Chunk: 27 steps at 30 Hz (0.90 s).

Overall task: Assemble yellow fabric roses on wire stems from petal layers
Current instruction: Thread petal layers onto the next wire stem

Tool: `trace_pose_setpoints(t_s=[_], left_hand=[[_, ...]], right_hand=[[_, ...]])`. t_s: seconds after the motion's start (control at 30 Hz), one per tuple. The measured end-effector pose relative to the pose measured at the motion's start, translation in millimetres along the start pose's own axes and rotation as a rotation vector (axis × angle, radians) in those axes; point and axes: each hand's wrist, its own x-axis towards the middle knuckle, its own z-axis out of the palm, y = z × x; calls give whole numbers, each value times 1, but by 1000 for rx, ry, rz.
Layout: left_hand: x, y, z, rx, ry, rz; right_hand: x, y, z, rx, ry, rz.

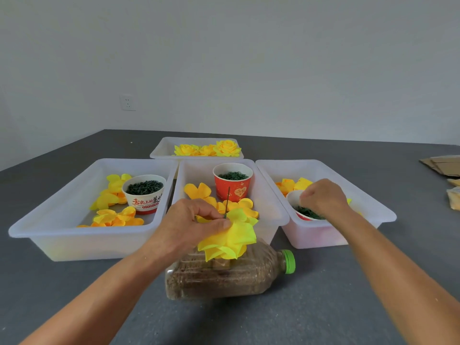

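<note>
bottle [224, 275] nearest; left hand [191, 222] pinches rose [229, 237]; right hand [323, 197] curled in cup [292, 196], grasp unclear.

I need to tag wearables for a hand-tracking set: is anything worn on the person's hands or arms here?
Nothing shows: the left hand and right hand are bare, with no gloves, rings, watch or bands. Both forearms are uncovered right to the frame edge, so no sleeves are in view.

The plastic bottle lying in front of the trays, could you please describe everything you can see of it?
The plastic bottle is clear and ribbed, with a green screw cap pointing right. It lies on its side on the grey table, just before the middle tray, and looks mostly filled with brown grainy material. The yellow fabric flower overlaps its top in this view.
</note>
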Motion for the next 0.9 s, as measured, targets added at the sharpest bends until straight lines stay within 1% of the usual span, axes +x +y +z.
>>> trace_pose_setpoints(t_s=[0.03, 0.1, 0.17, 0.3, 0.47, 0.53, 0.73, 0.83, 0.9], left_hand=[[0, 0, 0, -4, -1, -1], [0, 0, 0, -1, -3, -3], [0, 0, 0, 15, -5, 3], [0, -2, 0, 28, 6, 9], [-1, -2, 1, 34, 16, -2], [0, 0, 1, 35, 15, -1], [0, -1, 2, 37, 26, 5], [-1, -2, 2, 27, 33, 2], [-2, -2, 2, 26, 37, 10]], right_hand=[[7, 5, 4, -113, -37, 15], [17, 13, 14, -295, -87, -47], [26, 21, 25, -363, -103, -87], [35, 22, 35, -414, -138, -87], [44, 17, 36, -459, -220, -78], [45, 17, 37, -435, -234, -73], [45, 24, 41, -366, -150, -109], [45, 22, 41, -365, -141, -93], [43, 22, 40, -311, -105, -61]])
